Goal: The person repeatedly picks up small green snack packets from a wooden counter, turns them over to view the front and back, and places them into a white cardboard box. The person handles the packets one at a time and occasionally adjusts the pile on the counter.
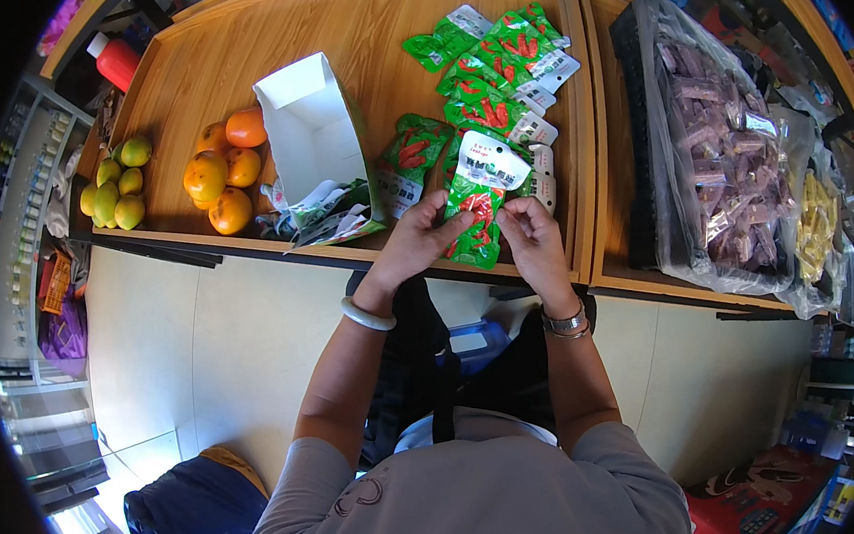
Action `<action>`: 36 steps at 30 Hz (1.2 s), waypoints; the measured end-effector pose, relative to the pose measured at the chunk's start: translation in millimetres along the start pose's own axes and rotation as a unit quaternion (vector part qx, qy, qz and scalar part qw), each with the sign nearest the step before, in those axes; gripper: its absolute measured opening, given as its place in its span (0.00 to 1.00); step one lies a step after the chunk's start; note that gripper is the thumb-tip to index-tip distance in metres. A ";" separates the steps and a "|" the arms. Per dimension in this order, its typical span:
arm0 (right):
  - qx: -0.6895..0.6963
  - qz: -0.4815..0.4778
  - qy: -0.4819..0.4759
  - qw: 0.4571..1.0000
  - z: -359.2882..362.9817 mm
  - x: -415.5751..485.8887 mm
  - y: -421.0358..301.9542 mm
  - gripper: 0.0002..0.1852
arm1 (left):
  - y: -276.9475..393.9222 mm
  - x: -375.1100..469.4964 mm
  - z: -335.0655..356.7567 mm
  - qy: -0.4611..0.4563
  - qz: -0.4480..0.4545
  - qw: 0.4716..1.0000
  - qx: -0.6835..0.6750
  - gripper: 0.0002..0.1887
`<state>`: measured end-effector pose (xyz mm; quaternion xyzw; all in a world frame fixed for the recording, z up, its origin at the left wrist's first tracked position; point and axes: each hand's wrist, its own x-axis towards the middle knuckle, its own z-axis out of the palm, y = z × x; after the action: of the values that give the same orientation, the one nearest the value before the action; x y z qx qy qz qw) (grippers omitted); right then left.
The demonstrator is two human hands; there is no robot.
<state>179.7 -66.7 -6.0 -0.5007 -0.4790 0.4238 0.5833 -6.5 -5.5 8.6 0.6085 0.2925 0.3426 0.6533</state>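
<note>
Between my two hands, a green and white snack packet (483, 195) with red pictures and printed writing is held up over the tray's front edge. My left hand (425, 238) pinches its left side with the thumb on the face. My right hand (534, 236) grips the right edge between thumb and fingers. Just left of it lies another green packet (415, 151). Behind, several like packets (491, 74) overlap in a loose pile. An open white carton (314, 125) rests on its side to the left, with more packets (339, 206) in its near end.
The wooden display tray (376, 7) has a raised rim. Orange persimmons (209, 175) and green-yellow citrus fruits (118, 187) sit at its left. On the right, a plastic-lined black crate (635, 145) holds wrapped purple sweets (728, 168). A blue stool (478, 338) stands below.
</note>
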 end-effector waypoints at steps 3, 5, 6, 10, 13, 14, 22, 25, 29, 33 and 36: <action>-0.063 0.006 -0.016 0.998 1.3 -3.9 -3.7 0.05 | -0.7 -0.3 3.2 0.029 -0.002 0.999 0.012 0.12; -0.096 -0.001 -0.030 0.995 1.0 -6.0 -6.7 0.06 | -1.0 -0.3 4.3 0.040 -0.009 0.999 -0.004 0.14; -0.103 -0.013 -0.034 0.994 1.0 -6.5 -7.3 0.06 | -1.1 0.0 4.3 0.039 -0.017 0.999 -0.018 0.14; -0.023 -0.020 -0.054 0.998 1.3 -5.5 -4.0 0.07 | 0.0 1.2 4.4 0.046 -0.045 0.997 -0.048 0.14; 0.011 -0.021 -0.058 0.998 2.3 -3.8 -0.1 0.07 | 2.6 3.0 6.9 0.075 -0.066 0.991 -0.094 0.13; 0.010 -0.021 -0.062 0.998 1.8 -3.7 -0.2 0.07 | 3.9 3.4 7.1 0.074 -0.075 0.989 -0.105 0.13; 0.107 0.013 -0.085 0.991 -1.4 -7.1 -12.9 0.03 | 9.7 8.2 6.5 0.064 -0.115 0.981 -0.143 0.14; 0.131 0.003 -0.088 0.987 -4.6 -6.2 -12.8 0.02 | 9.9 10.4 9.5 0.048 -0.127 0.973 -0.188 0.14; 0.136 -0.011 -0.080 0.987 -6.5 -6.0 -10.0 0.02 | 9.7 12.1 12.9 0.053 -0.134 0.972 -0.185 0.14; 0.157 -0.014 -0.066 0.985 -7.0 -8.7 -10.8 0.01 | 7.3 13.0 15.2 0.047 -0.123 0.974 -0.183 0.14; 0.164 -0.018 -0.067 0.984 -7.5 -8.6 -11.7 0.02 | 4.1 13.9 17.4 0.052 -0.120 0.976 -0.175 0.14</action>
<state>185.7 -78.0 4.2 -0.3602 -0.4497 0.5187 0.6317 15.3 -4.5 14.7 0.4265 0.3325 0.3391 0.7698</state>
